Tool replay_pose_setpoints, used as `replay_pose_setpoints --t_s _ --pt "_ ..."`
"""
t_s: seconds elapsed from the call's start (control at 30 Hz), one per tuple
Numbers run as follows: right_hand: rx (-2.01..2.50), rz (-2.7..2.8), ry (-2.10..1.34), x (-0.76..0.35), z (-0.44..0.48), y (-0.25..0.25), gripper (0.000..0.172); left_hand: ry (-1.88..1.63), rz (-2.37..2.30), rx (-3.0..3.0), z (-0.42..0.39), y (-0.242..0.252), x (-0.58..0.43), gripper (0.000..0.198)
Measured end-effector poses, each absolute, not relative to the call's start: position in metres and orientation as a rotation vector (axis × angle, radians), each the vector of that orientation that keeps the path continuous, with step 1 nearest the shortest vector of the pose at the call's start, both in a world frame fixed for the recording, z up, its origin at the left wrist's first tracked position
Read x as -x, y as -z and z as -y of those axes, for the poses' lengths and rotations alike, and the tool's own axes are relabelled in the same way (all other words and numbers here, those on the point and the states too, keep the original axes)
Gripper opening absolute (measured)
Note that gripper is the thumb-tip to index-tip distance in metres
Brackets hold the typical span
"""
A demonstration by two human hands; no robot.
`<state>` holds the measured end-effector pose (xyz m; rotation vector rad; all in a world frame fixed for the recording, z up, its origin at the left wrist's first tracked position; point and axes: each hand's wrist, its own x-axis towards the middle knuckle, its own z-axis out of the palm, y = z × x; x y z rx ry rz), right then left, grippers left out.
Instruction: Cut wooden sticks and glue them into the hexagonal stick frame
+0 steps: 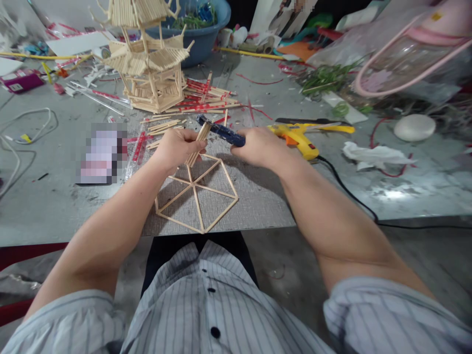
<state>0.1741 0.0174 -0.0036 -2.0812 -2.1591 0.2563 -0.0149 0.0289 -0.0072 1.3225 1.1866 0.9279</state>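
Note:
My left hand is closed around a small bundle of wooden sticks, held tilted above the table. My right hand grips a dark blue cutter tool whose tip points at the upper end of the sticks. Below both hands lies a hexagonal frame of sticks with spokes meeting in its middle, flat on a grey textured mat.
A tall stick pagoda model stands at the back. Loose sticks and red wrappers lie beside it. A yellow glue gun with a black cord rests right of my hands. A blue basin, a white cable and crumpled tissue surround the area.

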Motion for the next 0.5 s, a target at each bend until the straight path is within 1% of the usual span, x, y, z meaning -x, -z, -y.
replay_pose_setpoints --t_s 0.3,0.5 --pt "2.05 2.127 -0.198 -0.1712 -0.0174 0.009 0.022 -0.927 -1.193 -1.309 -0.0315 0.01 0.0169 0.021" --pt "2.033 2.126 -0.198 -0.1699 -0.0167 0.0083 0.026 -0.93 -1.178 -1.325 -0.0354 0.0131 0.0191 0.018"
